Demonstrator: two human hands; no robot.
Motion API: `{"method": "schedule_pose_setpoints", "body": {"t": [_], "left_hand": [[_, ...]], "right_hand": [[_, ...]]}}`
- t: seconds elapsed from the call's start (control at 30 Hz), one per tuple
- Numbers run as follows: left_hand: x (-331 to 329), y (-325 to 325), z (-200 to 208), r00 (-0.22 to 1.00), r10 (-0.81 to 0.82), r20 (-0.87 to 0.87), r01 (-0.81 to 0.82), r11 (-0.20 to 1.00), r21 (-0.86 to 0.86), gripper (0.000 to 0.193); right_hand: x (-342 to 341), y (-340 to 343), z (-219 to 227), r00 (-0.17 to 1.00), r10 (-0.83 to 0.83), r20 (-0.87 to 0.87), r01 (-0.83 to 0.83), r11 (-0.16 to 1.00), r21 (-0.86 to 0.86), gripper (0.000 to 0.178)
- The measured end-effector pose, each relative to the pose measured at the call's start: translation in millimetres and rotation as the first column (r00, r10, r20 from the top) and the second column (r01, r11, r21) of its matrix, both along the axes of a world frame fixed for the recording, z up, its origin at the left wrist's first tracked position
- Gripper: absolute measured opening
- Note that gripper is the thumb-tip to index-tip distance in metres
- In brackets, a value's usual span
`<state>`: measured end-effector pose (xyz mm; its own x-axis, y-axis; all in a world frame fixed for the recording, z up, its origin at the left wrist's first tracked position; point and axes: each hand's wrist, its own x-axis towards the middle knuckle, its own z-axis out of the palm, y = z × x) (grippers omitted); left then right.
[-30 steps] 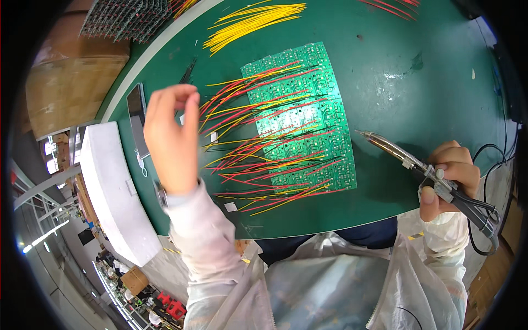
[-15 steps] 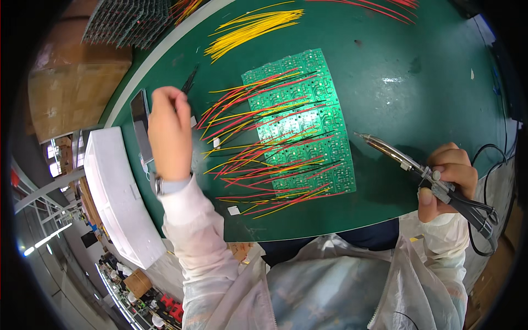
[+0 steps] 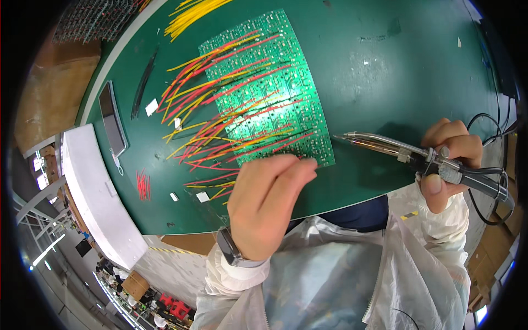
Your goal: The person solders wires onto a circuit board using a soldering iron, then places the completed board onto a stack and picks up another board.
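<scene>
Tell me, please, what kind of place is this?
Probably an electronics assembly workshop: a green circuit board with red and yellow wires lies on a green bench, and the right hand holds a soldering iron.

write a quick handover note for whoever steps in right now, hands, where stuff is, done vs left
Left hand: raised over the near edge of the circuit board, fingers together; whether it pinches a wire cannot be seen.
Right hand: grips the soldering iron, tip pointing left at the board's near right corner, above the mat.
Board lies flat on the green mat. Many red and yellow wires already stick out of its left side.
Spare yellow wires lie at the far edge, a few red ones at near left.
Left: the board's right part carries no wires.
</scene>
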<state>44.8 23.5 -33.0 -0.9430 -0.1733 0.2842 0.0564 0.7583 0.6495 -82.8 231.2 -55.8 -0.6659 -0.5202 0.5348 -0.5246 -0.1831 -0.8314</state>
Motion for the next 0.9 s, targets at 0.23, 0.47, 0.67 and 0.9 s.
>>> {"method": "schedule_pose_setpoints", "body": {"t": [0.23, 0.47, 0.67, 0.9], "left_hand": [[-2, 1, -1, 0.992, 0.058, 0.110, -0.060, 0.998, 0.018, 0.017], [-4, -3, -9, 1.000, -0.021, 0.022, 0.021, 1.000, -0.001, 0.020], [-6, -3, -12, 0.999, -0.031, 0.021, 0.031, 0.999, 0.018, 0.019], [-8, -3, -11, 0.998, -0.039, 0.040, 0.036, 0.998, 0.055, 0.019]], "right_hand": [[7, 2, 2, 0.999, 0.049, 0.004, -0.049, 0.998, 0.037, 0.036], [15, 1, 3, 0.999, 0.001, 0.045, -0.004, 0.997, 0.078, 0.038], [13, 0, 4, 1.000, 0.023, 0.010, -0.024, 0.995, 0.099, 0.037], [12, 0, 4, 0.999, 0.041, -0.011, -0.039, 0.993, 0.111, 0.037]]}}
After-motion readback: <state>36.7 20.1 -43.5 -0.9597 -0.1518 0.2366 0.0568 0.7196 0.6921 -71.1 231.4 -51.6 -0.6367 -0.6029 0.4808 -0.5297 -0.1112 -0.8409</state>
